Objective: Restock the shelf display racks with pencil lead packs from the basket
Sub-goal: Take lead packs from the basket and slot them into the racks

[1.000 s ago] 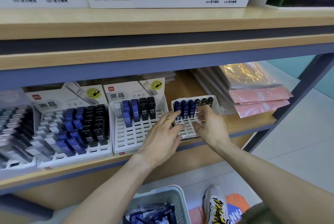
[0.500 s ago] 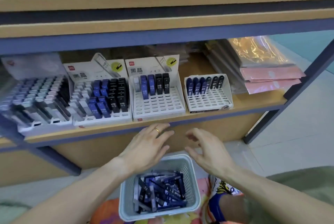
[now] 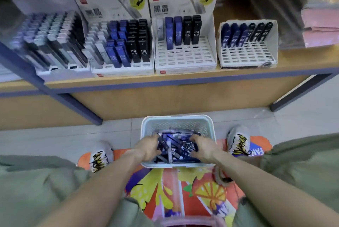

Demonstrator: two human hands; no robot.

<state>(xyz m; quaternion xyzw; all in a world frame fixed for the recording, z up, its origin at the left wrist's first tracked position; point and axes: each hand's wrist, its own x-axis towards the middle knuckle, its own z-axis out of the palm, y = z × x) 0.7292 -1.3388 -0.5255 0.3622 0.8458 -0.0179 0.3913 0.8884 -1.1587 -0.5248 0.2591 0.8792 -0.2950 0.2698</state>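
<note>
A pale blue basket [image 3: 177, 118] stands on the floor between my feet, holding several loose blue and black pencil lead packs [image 3: 177, 147]. Both hands are down inside it. My left hand [image 3: 148, 147] curls its fingers round packs at the pile's left side. My right hand [image 3: 203, 147] curls round packs at the right side. On the shelf above stand several white display racks: a small right rack [image 3: 246, 57] with one back row of packs, a middle rack [image 3: 185, 58] with one back row, and a fuller left rack [image 3: 122, 70].
A far-left rack [image 3: 45, 43] is full of grey and black packs. Pink wrapped stock [image 3: 320, 30] lies at the shelf's right end. The wooden shelf edge [image 3: 183, 78] and blue frame legs [image 3: 78, 105] are in front of me. A colourful mat [image 3: 183, 199] lies under the basket.
Both hands left the small right rack, dropped past the shelf edge and went into the basket, where they now close on packs. My view tilted down.
</note>
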